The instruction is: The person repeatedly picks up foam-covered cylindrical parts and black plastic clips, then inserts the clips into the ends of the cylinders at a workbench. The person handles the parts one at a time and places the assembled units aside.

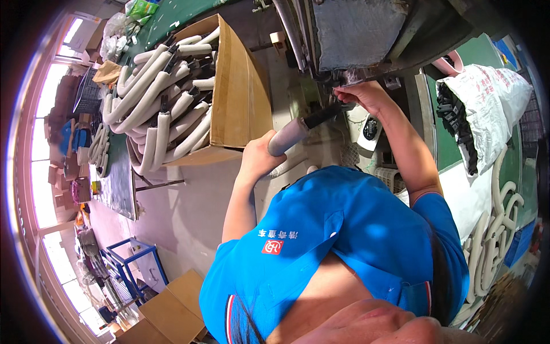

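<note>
My left hand [259, 157] is wrapped round a grey foam-covered tube [288, 136]. From the tube's upper end a black plastic piece [322, 116] sticks out, slanting up and right toward the machine. Just past that tip, my right hand [366, 96] is closed in a pinch under the machine's edge. What its fingers hold, if anything, is too small to make out. The metal machine [358, 37] with a grey plate hangs over this spot at the top.
Left of my hands, a cardboard box [243, 92] is heaped with bent grey foam-covered tubes [154, 103]. To the right, a white sack [487, 94] spills black parts [452, 123] onto a green table. White curved frames [492, 241] lie below it. A blue metal cart [134, 261] stands lower left.
</note>
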Demonstrator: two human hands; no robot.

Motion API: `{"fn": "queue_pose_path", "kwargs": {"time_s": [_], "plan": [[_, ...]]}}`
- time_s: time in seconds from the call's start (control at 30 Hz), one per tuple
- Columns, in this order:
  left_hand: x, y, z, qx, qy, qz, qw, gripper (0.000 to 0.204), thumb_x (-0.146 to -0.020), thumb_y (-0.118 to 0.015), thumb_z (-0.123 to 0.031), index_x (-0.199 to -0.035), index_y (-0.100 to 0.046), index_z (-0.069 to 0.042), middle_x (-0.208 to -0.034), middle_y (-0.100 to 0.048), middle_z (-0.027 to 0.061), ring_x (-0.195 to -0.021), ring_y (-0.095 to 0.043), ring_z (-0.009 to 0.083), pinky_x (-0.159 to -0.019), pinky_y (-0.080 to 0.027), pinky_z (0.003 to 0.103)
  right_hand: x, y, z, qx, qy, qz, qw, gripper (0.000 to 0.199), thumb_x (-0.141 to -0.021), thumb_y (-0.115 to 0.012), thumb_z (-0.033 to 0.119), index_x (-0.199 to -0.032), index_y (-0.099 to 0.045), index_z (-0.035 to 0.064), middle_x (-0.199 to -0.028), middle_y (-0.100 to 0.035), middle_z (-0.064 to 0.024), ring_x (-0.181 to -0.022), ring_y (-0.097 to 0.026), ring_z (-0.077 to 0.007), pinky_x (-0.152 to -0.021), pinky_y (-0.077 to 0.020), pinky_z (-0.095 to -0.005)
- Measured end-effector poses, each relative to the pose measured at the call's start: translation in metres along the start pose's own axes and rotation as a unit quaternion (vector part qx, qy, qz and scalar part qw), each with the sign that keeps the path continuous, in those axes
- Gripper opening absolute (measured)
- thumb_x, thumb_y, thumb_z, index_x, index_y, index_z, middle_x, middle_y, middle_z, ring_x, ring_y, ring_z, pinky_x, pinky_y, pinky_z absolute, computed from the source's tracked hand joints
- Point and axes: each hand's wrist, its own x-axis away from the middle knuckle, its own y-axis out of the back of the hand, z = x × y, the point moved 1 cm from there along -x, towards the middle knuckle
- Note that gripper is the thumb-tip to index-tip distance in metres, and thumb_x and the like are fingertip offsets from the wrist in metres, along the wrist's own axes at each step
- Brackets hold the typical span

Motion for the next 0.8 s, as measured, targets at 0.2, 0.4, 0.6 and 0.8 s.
{"fn": "queue_pose_path", "kwargs": {"time_s": [0.2, 0.4, 0.6, 0.8], "plan": [[0.004, 0.0, -0.003, 0.001, 0.016, -0.012, 1.0, 0.031, -0.06, -0.069, -0.018, -0.088, -0.057, -0.012, -0.078, -0.063, 0.0145, -0.078, -0.06, 0.0359, -0.069, -0.049, 0.042, 0.007, -0.006, 0.0, 0.015, 0.035, -0.013, 0.999, 0.021, -0.078, -0.073, 0.019, -0.085, -0.068, -0.0011, -0.078, -0.068, -0.0078, -0.068, -0.065, -0.0141, -0.066, -0.053, -0.0254], [0.004, 0.001, -0.011, -0.03, -0.018, -0.044, 0.998, 0.031, -0.06, -0.07, -0.017, -0.088, -0.057, -0.012, -0.078, -0.063, 0.0132, -0.078, -0.061, 0.0338, -0.069, -0.049, 0.041, 0.016, -0.021, 0.007, 0.081, 0.044, -0.037, 0.995, 0.027, -0.077, -0.073, 0.027, -0.073, -0.065, 0.002, -0.068, -0.064, -0.0048, -0.059, -0.06, -0.0118, -0.058, -0.0499, -0.0248], [-0.004, 0.004, -0.018, -0.065, -0.079, -0.082, 0.991, 0.029, -0.06, -0.07, -0.015, -0.086, -0.058, -0.01, -0.076, -0.062, 0.0138, -0.075, -0.061, 0.0337, -0.066, -0.049, 0.04, 0.023, 0.002, -0.002, 0.206, 0.11, -0.117, 0.965, 0.04, -0.089, -0.056, 0.038, -0.073, -0.058, 0.0021, -0.058, -0.055, -0.0032, -0.05, -0.051, -0.0095, -0.047, -0.0414, -0.0243], [-0.022, 0.001, -0.034, -0.08, -0.145, -0.08, 0.983, 0.026, -0.062, -0.068, -0.019, -0.085, -0.061, -0.01, -0.075, -0.062, 0.0127, -0.072, -0.061, 0.0325, -0.064, -0.049, 0.039, 0.058, -0.03, -0.006, 0.352, 0.221, -0.147, 0.898, 0.049, -0.095, -0.041, 0.039, -0.068, -0.053, -0.0002, -0.052, -0.049, -0.0137, -0.049, -0.052, -0.0273, -0.05, -0.0387, -0.0395]]}}
